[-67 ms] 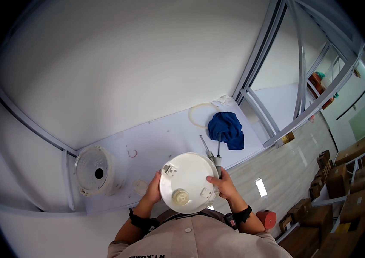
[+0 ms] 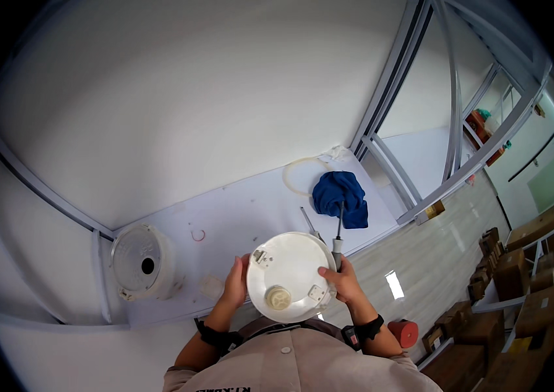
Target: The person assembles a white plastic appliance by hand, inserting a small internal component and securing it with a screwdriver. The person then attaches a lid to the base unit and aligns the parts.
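Head view: the round white lid (image 2: 288, 277) is gripped at its left rim by the left hand (image 2: 234, 282) above the table's (image 2: 237, 209) front edge; right hand (image 2: 342, 282) fingers are clenched around a screwdriver (image 2: 338, 243).

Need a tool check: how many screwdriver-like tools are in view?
2: one grey-handled tool under the right hand beside the white disc; another tool on the table. Others may be hidden.

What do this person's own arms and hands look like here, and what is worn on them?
Both hands, the left hand and the right hand, are bare, with no gloves. The forearms are uncovered. Each wrist carries a black band: the left wristband and the right wristband, the right one with a small device on it. A beige shirt with a button shows below.
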